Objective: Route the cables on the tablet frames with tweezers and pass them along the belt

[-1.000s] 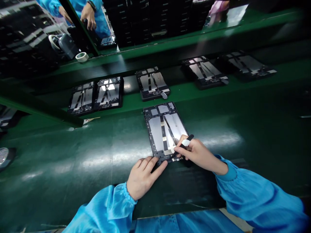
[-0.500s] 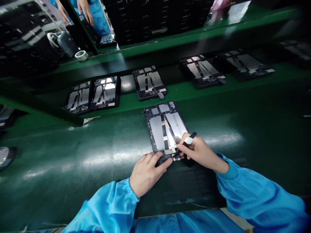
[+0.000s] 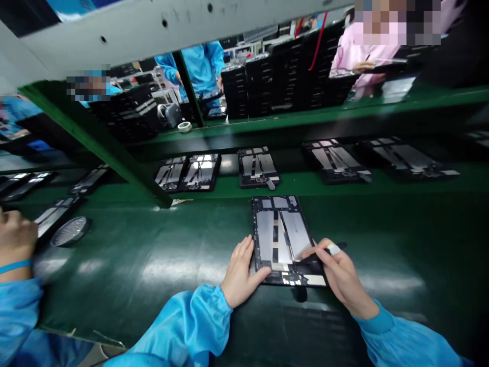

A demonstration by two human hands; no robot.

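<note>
An opened tablet lies before me, its silver battery panels, dark ribbon strips and lower circuit board exposed. My left hand rests at its lower left, fingers stretched along the side edge and thumb over the bottom corner. Closed around slim black tweezers, my right hand is over the tablet's lower right side. A white patch shows by the index finger. The tool's tip is near the slanted dark strip above the circuit board; contact I cannot make out. A dark rounded tab sticks out below the tablet's bottom edge.
Beyond lies a row of similar opened tablets. A green post slants down at left. A round mesh-topped object stands near a co-worker's hand. A tape roll sits on the far ledge before stacked black trays.
My view has tilted up and left. My left hand has slid from the tablet's bottom edge to its left side. My right hand has shifted outward, uncovering the lower board.
</note>
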